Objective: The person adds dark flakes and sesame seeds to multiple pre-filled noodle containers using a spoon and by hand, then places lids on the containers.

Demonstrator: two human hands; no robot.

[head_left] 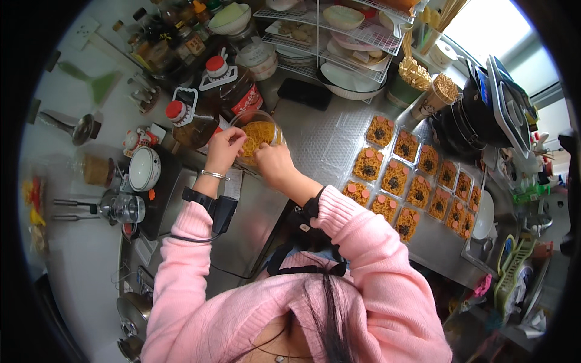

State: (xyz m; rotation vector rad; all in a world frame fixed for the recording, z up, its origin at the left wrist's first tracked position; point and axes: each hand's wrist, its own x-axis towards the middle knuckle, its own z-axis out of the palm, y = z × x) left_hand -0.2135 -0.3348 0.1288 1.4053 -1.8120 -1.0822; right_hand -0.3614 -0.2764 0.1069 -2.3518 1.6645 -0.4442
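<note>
A see-through round tub (279, 129) of yellow shredded noodles (259, 130) stands on the steel counter, in front of two big brown bottles. At its left side, my left hand (225, 148) has its thumb and fingers pinched together over the noodles; what they hold, if anything, is too small to make out. My right hand (275, 162) reaches over the tub's near right rim, fingers curled down at the noodles. Its fingertips are partly hidden. To the right, several see-through square boxes (393, 175) hold noodles topped with dark bits and pink round slices.
Two large bottles with red caps (175, 110) (216, 65) stand behind the tub. A black phone-like slab (304, 94) lies farther back. Wire shelves (319, 36) with dishes rise at the back. Black pans (463, 124) and a sink area (502, 209) are at the right.
</note>
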